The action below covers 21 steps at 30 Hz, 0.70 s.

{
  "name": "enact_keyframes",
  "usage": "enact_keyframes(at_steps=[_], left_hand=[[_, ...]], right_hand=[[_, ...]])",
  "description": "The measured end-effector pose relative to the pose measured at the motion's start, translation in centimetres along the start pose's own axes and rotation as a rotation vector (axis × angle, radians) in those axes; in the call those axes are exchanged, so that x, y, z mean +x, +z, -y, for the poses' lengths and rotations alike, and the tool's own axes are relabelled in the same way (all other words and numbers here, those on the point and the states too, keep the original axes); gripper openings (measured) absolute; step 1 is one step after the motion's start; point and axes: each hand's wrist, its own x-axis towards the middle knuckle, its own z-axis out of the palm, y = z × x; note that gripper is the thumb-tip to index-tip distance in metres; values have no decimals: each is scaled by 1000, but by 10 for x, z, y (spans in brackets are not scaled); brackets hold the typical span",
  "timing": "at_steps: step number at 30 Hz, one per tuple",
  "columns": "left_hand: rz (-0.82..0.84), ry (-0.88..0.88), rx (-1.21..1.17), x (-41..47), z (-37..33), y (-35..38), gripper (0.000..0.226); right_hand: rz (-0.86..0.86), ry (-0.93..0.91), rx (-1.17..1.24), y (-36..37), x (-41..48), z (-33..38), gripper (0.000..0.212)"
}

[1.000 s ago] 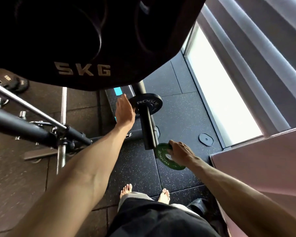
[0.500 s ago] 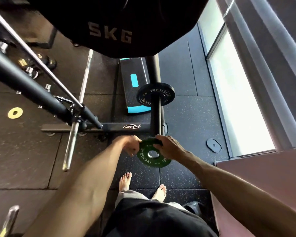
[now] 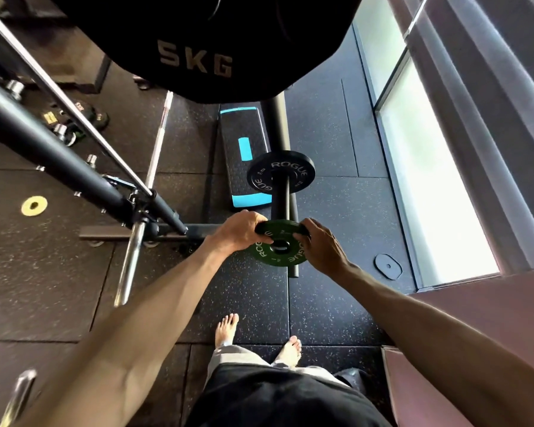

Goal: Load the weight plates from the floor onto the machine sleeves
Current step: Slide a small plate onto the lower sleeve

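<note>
Left hand [image 3: 239, 232] and right hand [image 3: 321, 248] grip the green ROGUE plate [image 3: 272, 257] on the sleeve [image 3: 285, 197]; farther along it sits a black ROGUE plate [image 3: 302, 174], under a 5KG plate [image 3: 195, 61].

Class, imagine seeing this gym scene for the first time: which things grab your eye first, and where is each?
The huge black 5KG plate looms across the top, close to the camera. At centre, the left hand and right hand grip a green plate over the near end of the sleeve, which carries a black Rogue plate farther along. A bright window glares on the right.
</note>
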Motion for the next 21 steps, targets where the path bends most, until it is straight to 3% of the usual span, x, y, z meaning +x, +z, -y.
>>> enact_keyframes(at_steps=[10, 16, 21], left_hand=[[-263, 82, 469, 9, -6, 0, 20], [-316, -29, 504, 51, -18, -26, 15], [-305, -97, 520, 71, -14, -31, 29]], right_hand=[[-55, -39, -222, -9, 25, -4, 14], [-107, 114, -293, -23, 72, 5, 19], [-123, 165, -301, -21, 91, 4, 26]])
